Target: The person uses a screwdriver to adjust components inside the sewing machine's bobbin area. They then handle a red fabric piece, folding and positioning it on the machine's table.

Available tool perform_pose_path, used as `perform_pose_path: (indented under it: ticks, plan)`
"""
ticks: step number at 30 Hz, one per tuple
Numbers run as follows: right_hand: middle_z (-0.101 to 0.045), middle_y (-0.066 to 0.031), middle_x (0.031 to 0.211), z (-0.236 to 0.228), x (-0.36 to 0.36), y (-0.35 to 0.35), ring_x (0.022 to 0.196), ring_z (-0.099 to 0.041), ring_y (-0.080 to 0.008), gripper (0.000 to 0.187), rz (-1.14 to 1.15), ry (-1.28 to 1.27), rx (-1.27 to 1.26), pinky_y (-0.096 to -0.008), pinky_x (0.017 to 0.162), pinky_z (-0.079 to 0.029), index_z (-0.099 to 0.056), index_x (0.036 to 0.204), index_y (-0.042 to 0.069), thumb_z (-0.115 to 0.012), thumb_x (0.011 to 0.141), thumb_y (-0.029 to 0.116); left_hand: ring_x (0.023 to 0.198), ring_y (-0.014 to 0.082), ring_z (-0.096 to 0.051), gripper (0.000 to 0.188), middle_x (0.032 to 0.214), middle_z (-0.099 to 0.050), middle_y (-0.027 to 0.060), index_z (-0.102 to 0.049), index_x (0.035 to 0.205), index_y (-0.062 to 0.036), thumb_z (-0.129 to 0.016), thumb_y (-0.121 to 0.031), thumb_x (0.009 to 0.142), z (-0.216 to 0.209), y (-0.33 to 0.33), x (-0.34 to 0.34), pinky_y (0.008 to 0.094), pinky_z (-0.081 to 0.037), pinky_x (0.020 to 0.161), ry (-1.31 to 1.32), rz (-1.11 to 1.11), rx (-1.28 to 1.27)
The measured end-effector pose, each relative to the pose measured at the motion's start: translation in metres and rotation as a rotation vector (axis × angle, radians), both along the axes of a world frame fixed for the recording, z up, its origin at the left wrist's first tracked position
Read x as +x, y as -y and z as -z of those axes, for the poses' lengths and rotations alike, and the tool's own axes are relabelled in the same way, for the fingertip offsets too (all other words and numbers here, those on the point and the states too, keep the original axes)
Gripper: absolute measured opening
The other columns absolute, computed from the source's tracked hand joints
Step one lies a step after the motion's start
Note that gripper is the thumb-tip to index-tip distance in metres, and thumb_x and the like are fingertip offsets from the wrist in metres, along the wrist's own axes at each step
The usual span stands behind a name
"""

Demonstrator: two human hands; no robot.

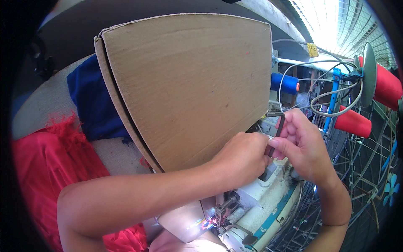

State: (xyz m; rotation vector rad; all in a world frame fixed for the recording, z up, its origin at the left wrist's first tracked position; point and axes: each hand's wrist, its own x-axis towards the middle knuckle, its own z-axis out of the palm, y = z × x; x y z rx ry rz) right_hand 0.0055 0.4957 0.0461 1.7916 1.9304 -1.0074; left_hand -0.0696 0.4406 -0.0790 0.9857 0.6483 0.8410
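Observation:
My right hand (303,147) pinches a dark L-shaped hex key (281,122) between thumb and fingers, its short arm pointing left at the top. My left hand (245,155) is closed and touches my right fingertips near the key's lower end; what lies inside its fingers is hidden. Both hands are above a white and teal sewing machine (262,197), whose lit needle area (210,222) shows below my left forearm. Just beyond my left hand stands a large brown cardboard box (189,84).
Red fabric (54,168) with frayed edges and dark blue fabric (92,96) lie left of the box. A blue thread spool (286,84), a red thread cone (354,122) and looping grey cables (331,113) are at the right, by a blue metal bracket (333,101).

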Motion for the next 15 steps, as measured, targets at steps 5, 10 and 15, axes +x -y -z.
perform_pose_path:
  ticks: [5,10,15]
  plan:
    - [-0.057,-0.0066,0.069,0.001,-0.001,0.0,0.061,-0.058,-0.0089,0.023,0.022,0.025,-0.007,-0.0221,0.052,-0.045,-0.046,0.095,-0.002,-0.059,0.076,-0.005,0.076,0.0323,-0.061,0.016,0.078,-0.063,0.0187,-0.063,0.083,0.0008,-0.06,-0.014,0.077,0.001,-0.001,-0.002,0.0386,-0.047,0.07,-0.027,0.033,-0.008]
    - [-0.057,-0.007,0.069,0.002,0.0,-0.007,0.063,-0.057,-0.0096,0.02,-0.083,-0.043,0.098,-0.0235,0.055,-0.044,-0.05,0.096,-0.003,-0.058,0.078,0.0,0.074,0.0338,-0.061,0.018,0.076,-0.061,0.0205,-0.062,0.081,0.0023,-0.061,-0.015,0.077,-0.001,-0.002,-0.006,0.039,-0.046,0.07,-0.015,0.037,0.021]
    - [-0.055,-0.0104,0.067,0.016,-0.023,-0.017,0.059,-0.053,-0.018,0.014,-0.43,0.056,0.168,-0.0291,0.055,-0.042,-0.056,0.085,-0.004,-0.052,0.083,0.01,0.078,0.0376,-0.059,0.013,0.076,-0.06,0.0237,-0.061,0.074,0.0029,-0.057,-0.009,0.073,0.002,0.002,0.004,0.044,-0.045,0.072,0.016,-0.06,0.037]
